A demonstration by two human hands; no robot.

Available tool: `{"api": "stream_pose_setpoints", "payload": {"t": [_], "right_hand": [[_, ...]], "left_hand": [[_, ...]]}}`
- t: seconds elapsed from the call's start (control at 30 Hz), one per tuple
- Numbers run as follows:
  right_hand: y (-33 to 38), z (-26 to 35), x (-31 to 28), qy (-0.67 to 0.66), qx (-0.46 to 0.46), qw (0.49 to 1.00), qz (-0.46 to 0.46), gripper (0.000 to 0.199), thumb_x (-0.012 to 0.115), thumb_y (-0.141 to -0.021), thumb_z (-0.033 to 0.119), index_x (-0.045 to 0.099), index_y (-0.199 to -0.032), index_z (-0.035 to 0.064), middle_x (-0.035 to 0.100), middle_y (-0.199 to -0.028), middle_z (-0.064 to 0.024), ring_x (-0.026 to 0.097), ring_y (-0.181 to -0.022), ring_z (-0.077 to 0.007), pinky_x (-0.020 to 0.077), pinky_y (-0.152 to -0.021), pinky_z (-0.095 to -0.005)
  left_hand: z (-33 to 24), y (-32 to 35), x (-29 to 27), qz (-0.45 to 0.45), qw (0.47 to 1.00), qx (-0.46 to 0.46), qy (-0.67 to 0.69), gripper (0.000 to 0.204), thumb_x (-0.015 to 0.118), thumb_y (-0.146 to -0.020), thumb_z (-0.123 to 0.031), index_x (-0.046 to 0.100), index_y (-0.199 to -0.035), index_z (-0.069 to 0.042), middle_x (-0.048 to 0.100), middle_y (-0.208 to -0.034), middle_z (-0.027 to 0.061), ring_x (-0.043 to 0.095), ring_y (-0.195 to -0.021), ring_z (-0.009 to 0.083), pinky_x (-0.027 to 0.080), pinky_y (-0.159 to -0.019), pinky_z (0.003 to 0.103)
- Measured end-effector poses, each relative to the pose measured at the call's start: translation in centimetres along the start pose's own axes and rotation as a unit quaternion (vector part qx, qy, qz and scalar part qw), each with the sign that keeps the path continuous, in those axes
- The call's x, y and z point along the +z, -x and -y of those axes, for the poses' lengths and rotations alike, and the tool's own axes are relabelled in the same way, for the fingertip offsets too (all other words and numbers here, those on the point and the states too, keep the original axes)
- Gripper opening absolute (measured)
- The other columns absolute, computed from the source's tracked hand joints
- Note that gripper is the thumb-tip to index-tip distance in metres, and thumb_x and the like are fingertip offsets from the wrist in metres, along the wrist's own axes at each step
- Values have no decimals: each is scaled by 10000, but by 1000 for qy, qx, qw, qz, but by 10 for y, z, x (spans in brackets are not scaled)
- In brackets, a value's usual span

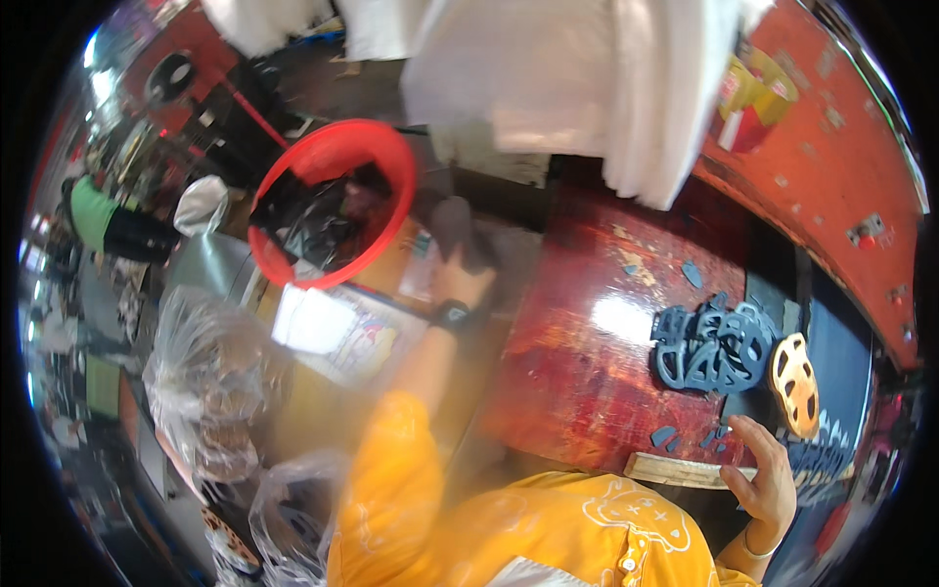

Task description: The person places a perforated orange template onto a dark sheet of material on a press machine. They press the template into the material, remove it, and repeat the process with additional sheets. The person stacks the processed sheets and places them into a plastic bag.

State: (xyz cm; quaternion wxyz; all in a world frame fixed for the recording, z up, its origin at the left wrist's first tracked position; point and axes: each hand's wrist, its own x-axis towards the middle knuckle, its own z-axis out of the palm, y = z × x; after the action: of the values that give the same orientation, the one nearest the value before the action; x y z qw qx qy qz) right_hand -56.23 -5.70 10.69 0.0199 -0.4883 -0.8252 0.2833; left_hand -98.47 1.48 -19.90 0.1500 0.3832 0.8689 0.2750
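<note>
My left hand (465,282), blurred by motion, reaches out beside the red basin (409,186). It grips a dark, flat, sole-shaped piece (452,227). Black scraps (337,220) lie inside the basin. My right hand (768,481) is open at the near right edge of the worn red table (567,342), thumb and fingers apart, holding nothing. Near its fingertips are small dark offcuts (664,436). Farther off sits a pile of dark grey pieces with cut-out holes (709,347). To its right lies a tan sole-shaped piece with holes (794,384).
White cloth (567,78) hangs across the far side. An orange-red metal frame (831,127) carrying tape rolls (758,98) stands at the right. A wooden strip (675,470) edges the table. Clear bags (215,382) and a carton (323,411) are at the left. A person in green (93,215) stands beyond.
</note>
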Motion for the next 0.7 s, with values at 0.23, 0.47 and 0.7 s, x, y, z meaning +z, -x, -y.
{"api": "stream_pose_setpoints", "payload": {"t": [0.23, 0.47, 0.7], "right_hand": [[-2, -80, -21, 5, 46, 999, -23, 574, 681, -798, 161, 509, -1339, 76, 594, -1209, -198, 559, -1113, -388, 456, -934, -443], [101, -289, -84, -93, 88, 977, -171, 563, 698, -816, 152, 511, -1333, 28, 582, -1265, -189, 556, -1157, -340, 437, -1004, -398], [83, -434, -122, 160, -170, 962, -141, 1010, 842, -597, 475, 377, -1444, 182, 329, -1461, -233, 333, -1301, -496, 319, -1028, -593]], "left_hand": [[47, -121, 81, -8, 955, 121, -270, 836, 637, -756, -589, 412, -1429, -147, 516, -1354, 202, 468, -1273, 366, 392, -1027, 506], [-57, 20, -23, -153, 948, 268, 82, 404, 531, -978, -190, 515, -1306, 46, 577, -1274, 181, 556, -1127, 254, 454, -947, 329], [-345, 348, 62, -149, 853, 406, 292, 196, 454, -892, 53, 622, -983, 11, 635, -989, 137, 600, -924, 247, 484, -890, 357]]}}
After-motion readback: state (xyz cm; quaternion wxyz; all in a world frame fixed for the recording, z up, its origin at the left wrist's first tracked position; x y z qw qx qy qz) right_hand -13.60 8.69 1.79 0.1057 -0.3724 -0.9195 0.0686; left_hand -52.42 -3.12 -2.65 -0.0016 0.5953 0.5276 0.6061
